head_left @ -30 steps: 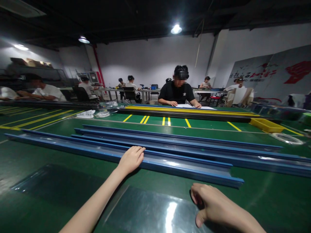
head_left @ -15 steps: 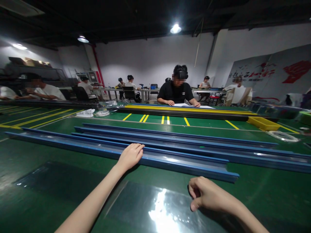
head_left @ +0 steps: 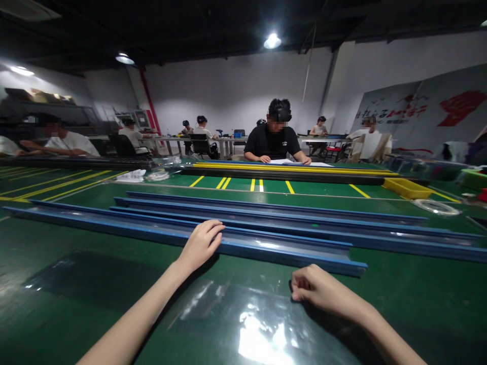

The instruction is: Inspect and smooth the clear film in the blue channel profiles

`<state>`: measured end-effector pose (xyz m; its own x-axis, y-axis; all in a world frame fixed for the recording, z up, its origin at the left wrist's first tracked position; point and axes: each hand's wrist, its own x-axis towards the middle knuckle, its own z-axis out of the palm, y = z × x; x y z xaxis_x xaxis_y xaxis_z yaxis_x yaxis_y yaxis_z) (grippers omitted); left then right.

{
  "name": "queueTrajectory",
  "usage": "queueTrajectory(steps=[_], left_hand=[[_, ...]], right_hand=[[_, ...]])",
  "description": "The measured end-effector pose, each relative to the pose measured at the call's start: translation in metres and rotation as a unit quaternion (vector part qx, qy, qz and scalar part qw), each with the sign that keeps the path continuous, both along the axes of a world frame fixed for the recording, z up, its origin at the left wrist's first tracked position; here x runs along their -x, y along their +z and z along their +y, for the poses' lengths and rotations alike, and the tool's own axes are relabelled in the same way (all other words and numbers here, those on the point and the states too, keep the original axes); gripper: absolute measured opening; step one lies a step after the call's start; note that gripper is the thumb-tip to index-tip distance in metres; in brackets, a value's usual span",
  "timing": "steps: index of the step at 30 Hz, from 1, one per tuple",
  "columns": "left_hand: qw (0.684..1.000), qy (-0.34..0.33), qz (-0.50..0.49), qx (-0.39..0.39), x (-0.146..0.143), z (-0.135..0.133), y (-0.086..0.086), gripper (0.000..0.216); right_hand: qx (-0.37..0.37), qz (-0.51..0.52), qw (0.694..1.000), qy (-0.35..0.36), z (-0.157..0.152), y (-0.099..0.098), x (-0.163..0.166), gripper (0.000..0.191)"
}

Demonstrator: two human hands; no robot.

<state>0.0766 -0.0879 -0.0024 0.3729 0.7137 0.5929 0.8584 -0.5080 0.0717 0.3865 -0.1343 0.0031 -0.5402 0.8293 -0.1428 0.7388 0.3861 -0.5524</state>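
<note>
My left hand (head_left: 201, 244) lies over the nearest blue channel rail (head_left: 266, 249), fingers stretched out and a little apart, not wrapped around it. To the right, below the rail's end, my right hand (head_left: 317, 288) is closed in a pinch at the upper edge of a clear plastic sheet (head_left: 213, 306). The fingertips are partly hidden by the hand itself. Glare covers much of the sheet, which lies on the green table (head_left: 411, 309). Behind the nearest rail run more blue rails (head_left: 373, 234), roughly parallel to it.
Another clear sheet (head_left: 87, 276) lies at left. Farther back are yellow strips (head_left: 304, 170), a yellow tray (head_left: 407, 188), a coil of clear tubing (head_left: 437, 207) and a white packet (head_left: 131, 176). Across the table a person in black (head_left: 274, 139) leans over papers; others sit behind.
My right thumb has closed against the fingers, and the hand is slightly higher. The clear sheet's upper left part has shifted and creased. My left hand stays on the rail, its fingers slightly more spread.
</note>
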Motion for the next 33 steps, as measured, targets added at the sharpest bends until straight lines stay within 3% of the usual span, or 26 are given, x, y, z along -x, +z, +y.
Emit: queueTrajectory(steps=[7, 13, 22, 25, 33], left_hand=[[0.996, -0.07, 0.03, 0.039, -0.037, -0.029, 0.011, 0.028], [0.991, -0.107, 0.017, 0.073, -0.048, -0.036, 0.005, 0.029], [0.98, -0.089, -0.001, 0.176, -0.057, -0.043, 0.0, 0.029], [0.986, -0.064, -0.004, 0.156, -0.051, -0.041, 0.006, 0.029], [0.999, 0.008, 0.049, 0.007, -0.022, -0.029, 0.021, 0.028]], right_hand=[[-0.093, 0.003, 0.995, -0.029, 0.006, 0.005, -0.004, 0.028], [-0.182, -0.035, 0.98, -0.066, 0.008, 0.009, -0.008, 0.021], [-0.334, -0.181, 0.924, -0.048, 0.001, 0.018, -0.009, 0.02], [-0.376, -0.186, 0.905, -0.075, 0.001, 0.024, -0.013, 0.025], [-0.414, -0.214, 0.876, -0.122, 0.008, 0.027, -0.037, 0.021]])
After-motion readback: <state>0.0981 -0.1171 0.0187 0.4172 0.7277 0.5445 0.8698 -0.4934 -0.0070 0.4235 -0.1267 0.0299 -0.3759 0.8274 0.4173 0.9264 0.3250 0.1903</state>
